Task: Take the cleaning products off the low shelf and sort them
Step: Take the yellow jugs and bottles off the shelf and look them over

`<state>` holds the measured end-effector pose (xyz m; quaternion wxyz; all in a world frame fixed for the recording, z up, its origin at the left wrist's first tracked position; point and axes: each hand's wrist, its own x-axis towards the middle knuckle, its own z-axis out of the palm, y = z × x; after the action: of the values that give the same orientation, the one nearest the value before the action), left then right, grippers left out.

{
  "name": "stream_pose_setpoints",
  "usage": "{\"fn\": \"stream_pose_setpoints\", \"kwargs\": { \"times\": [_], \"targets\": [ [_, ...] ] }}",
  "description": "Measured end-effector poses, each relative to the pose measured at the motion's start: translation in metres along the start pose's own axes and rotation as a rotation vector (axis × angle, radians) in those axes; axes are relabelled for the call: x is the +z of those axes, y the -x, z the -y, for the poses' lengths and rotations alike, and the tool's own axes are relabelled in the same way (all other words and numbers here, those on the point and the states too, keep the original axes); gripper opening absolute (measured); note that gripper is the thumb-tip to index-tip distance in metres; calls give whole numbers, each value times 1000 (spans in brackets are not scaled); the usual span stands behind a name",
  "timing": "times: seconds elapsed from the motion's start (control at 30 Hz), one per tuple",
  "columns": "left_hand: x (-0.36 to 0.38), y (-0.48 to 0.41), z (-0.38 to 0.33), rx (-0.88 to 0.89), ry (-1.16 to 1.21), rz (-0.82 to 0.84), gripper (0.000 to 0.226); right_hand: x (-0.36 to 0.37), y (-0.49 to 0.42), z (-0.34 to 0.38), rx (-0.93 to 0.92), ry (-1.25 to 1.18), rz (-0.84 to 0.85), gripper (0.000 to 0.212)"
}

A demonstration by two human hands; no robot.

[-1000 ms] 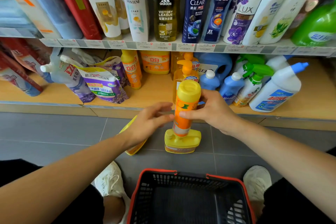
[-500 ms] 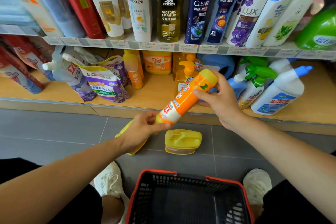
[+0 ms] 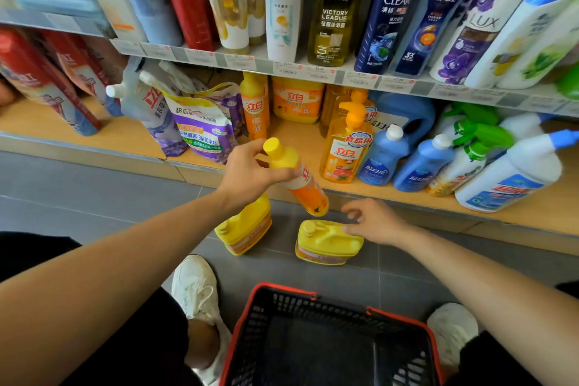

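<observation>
Orange bottle (image 3: pixel 302 183) tilts in the curled grip of the left hand (image 3: pixel 247 172) — stand it straight on the floor (image 3: pixel 94 194) beside the yellow jug (image 3: pixel 326 243) that the right hand (image 3: pixel 377 222), grip spread, touches.

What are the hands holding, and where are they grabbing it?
The left hand grips the orange bottle round its upper part, just below the yellow cap. The right hand holds nothing; its fingers are loose by a yellow jug.
</observation>
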<state>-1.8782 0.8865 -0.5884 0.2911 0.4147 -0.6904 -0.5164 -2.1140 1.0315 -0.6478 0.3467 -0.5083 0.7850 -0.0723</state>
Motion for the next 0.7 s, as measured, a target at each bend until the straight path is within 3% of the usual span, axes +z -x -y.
{"fn": "stream_pose_setpoints", "kwargs": {
  "times": [0.13, 0.23, 0.37, 0.57, 0.7],
  "targets": [
    [5, -6, 3, 98, -298, -4, 51, 24, -4, -2, -57, 194, 121, 52],
    [4, -15, 10, 119, -402, 5, 56, 32, -10, -2, -95, 290, 86, 44],
    [-1, -22, 32, 98, -511, 117, 59, 29, -16, -6, -71, 261, 85, 30],
    [9, -23, 75, 95, -924, 315, 64, 30, -23, -8, -54, 273, 112, 32],
    [11, -15, 105, 79, -1051, 364, 68, 30, -30, -4, -26, 267, 135, 33]
  ]
}}
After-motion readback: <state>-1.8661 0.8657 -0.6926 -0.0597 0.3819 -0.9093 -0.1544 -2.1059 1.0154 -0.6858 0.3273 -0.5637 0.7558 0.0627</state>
